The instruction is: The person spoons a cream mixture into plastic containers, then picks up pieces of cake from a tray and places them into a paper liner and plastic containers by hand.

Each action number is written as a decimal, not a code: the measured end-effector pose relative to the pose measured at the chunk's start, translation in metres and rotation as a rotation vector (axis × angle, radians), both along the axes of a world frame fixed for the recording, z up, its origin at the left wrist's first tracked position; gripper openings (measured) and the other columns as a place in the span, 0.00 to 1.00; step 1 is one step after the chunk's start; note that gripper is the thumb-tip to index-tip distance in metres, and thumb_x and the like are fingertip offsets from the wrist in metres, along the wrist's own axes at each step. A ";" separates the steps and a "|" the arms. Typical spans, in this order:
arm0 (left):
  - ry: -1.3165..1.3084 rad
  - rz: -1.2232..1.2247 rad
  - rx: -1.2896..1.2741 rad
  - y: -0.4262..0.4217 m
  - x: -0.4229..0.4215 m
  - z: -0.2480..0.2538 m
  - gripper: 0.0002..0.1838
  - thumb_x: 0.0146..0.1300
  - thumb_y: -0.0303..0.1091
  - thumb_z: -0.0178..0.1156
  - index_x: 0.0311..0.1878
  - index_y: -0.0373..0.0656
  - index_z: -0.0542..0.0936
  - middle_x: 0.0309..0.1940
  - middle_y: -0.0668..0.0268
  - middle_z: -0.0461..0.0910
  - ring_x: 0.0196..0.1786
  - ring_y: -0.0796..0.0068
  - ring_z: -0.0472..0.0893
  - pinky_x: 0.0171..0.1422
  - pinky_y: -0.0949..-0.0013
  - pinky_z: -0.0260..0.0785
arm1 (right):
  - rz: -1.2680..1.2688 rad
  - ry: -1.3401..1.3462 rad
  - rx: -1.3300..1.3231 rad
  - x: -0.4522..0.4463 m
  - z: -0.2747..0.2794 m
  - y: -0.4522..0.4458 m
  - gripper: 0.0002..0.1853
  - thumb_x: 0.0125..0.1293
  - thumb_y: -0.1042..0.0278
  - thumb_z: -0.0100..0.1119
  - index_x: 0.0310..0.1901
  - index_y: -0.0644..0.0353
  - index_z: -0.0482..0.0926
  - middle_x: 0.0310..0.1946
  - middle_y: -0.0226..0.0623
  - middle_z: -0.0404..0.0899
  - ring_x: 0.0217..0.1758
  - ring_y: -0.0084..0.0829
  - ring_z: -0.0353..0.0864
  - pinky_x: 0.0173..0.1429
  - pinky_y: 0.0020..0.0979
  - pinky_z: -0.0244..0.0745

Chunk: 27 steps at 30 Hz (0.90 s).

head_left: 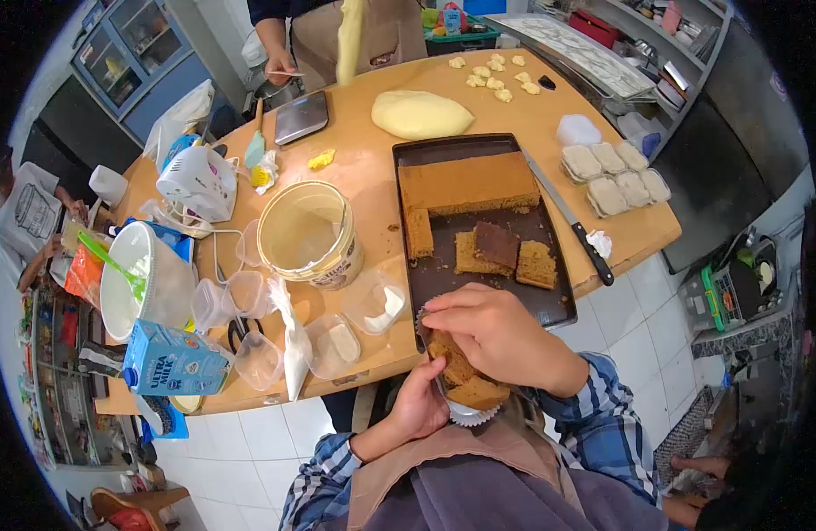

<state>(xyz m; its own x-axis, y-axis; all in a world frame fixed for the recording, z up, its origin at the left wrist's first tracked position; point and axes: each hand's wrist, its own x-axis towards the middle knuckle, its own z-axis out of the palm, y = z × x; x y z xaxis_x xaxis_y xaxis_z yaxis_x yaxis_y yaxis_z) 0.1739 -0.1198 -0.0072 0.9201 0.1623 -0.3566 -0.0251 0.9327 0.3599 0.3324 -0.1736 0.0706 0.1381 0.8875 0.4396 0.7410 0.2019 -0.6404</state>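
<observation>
Brown sponge cake pieces (pixel 477 392): packed in a narrow holder with a white fluted edge (pixel 475 417), held between the hands in front of the apron, off the near side of the table.
Left hand (pixel 420 396): curled around the holder's side, gripping it.
Right hand (pixel 487 320): bent over the holder's far end; its back hides the fingertips, so whether they pinch cake or merely press cannot be told.
Crumbly cake: too firm a press could break the pieces.
Fluted edge: looks thin, so a tight left-hand squeeze might crumple it.
White tiled floor (pixel 248 442): could catch crumbs if the holder tips.
Long knife with a black handle (pixel 594 257): lies beside the dark rectangular baking tray (pixel 433 281), handle near the table's edge; a swinging right sleeve could knock it.
</observation>
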 end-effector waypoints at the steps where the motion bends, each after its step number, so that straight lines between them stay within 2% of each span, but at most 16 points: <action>1: -0.004 0.007 -0.002 0.001 0.000 -0.001 0.27 0.69 0.40 0.46 0.68 0.46 0.54 0.65 0.61 0.62 0.68 0.62 0.63 0.71 0.51 0.56 | -0.013 -0.029 0.002 -0.002 0.002 0.000 0.10 0.54 0.83 0.56 0.37 0.63 0.83 0.38 0.43 0.82 0.41 0.42 0.80 0.46 0.35 0.76; 7: -0.050 0.029 -0.017 0.004 -0.001 -0.005 0.28 0.69 0.38 0.44 0.69 0.47 0.51 0.66 0.61 0.59 0.69 0.62 0.62 0.71 0.50 0.56 | -0.174 0.150 0.093 -0.003 -0.004 -0.008 0.10 0.50 0.81 0.59 0.36 0.65 0.81 0.36 0.43 0.81 0.42 0.44 0.78 0.46 0.38 0.75; 10: -0.028 0.047 -0.001 0.003 0.002 -0.001 0.27 0.69 0.40 0.43 0.69 0.45 0.53 0.66 0.60 0.61 0.69 0.61 0.62 0.71 0.51 0.56 | -0.058 0.013 0.055 0.005 -0.012 -0.013 0.10 0.50 0.81 0.61 0.36 0.64 0.82 0.35 0.43 0.80 0.42 0.42 0.78 0.45 0.36 0.74; 13: -0.051 0.065 0.012 0.009 0.002 0.009 0.28 0.69 0.46 0.43 0.69 0.45 0.55 0.65 0.56 0.63 0.66 0.58 0.65 0.69 0.50 0.58 | -0.266 0.050 0.211 0.013 0.004 -0.027 0.09 0.51 0.81 0.61 0.36 0.64 0.82 0.35 0.44 0.80 0.42 0.41 0.79 0.46 0.34 0.74; 14: -0.066 0.091 0.026 0.011 0.002 0.010 0.30 0.68 0.49 0.43 0.69 0.46 0.56 0.64 0.55 0.64 0.65 0.56 0.67 0.67 0.49 0.61 | -0.399 0.079 0.192 0.019 -0.002 -0.037 0.09 0.55 0.80 0.61 0.39 0.65 0.82 0.37 0.41 0.81 0.43 0.34 0.79 0.47 0.31 0.74; 17: -0.078 0.192 0.099 0.016 0.003 0.020 0.31 0.67 0.54 0.42 0.69 0.48 0.57 0.64 0.53 0.65 0.60 0.55 0.71 0.63 0.50 0.65 | -0.584 0.717 0.199 0.015 -0.036 -0.054 0.09 0.60 0.79 0.59 0.42 0.66 0.80 0.40 0.39 0.81 0.44 0.27 0.79 0.48 0.27 0.73; 18: -0.069 0.226 0.127 0.017 0.005 0.025 0.31 0.67 0.54 0.42 0.69 0.48 0.57 0.64 0.52 0.64 0.61 0.55 0.71 0.63 0.50 0.65 | -0.518 0.795 0.124 0.011 -0.042 -0.058 0.10 0.63 0.77 0.58 0.46 0.67 0.78 0.43 0.37 0.80 0.45 0.23 0.77 0.49 0.24 0.73; 21: -0.071 0.299 0.232 0.015 0.011 0.026 0.31 0.68 0.55 0.40 0.69 0.47 0.57 0.65 0.55 0.63 0.64 0.56 0.68 0.66 0.51 0.62 | -0.243 1.184 -0.035 -0.016 -0.071 -0.063 0.16 0.69 0.70 0.50 0.57 0.66 0.71 0.48 0.38 0.78 0.48 0.26 0.78 0.52 0.26 0.73; 23: -0.046 0.338 0.257 0.012 0.016 0.021 0.31 0.69 0.54 0.39 0.69 0.46 0.56 0.66 0.56 0.62 0.66 0.57 0.66 0.68 0.52 0.59 | -0.145 1.448 -0.127 -0.034 -0.080 -0.062 0.21 0.73 0.63 0.44 0.61 0.66 0.65 0.52 0.39 0.75 0.52 0.28 0.77 0.54 0.28 0.73; 24: -0.041 0.347 0.280 0.010 0.018 0.019 0.32 0.69 0.54 0.39 0.69 0.45 0.56 0.67 0.57 0.62 0.66 0.57 0.65 0.69 0.53 0.58 | -0.037 1.579 -0.056 -0.041 -0.081 -0.061 0.24 0.74 0.59 0.41 0.64 0.66 0.62 0.55 0.39 0.73 0.55 0.28 0.75 0.56 0.28 0.72; 27: -0.030 0.361 0.356 0.001 0.018 0.015 0.32 0.69 0.54 0.39 0.69 0.44 0.56 0.67 0.58 0.61 0.68 0.58 0.64 0.71 0.54 0.54 | 0.033 1.830 0.009 -0.048 -0.071 -0.058 0.24 0.74 0.60 0.41 0.66 0.64 0.59 0.58 0.41 0.71 0.58 0.30 0.73 0.58 0.30 0.70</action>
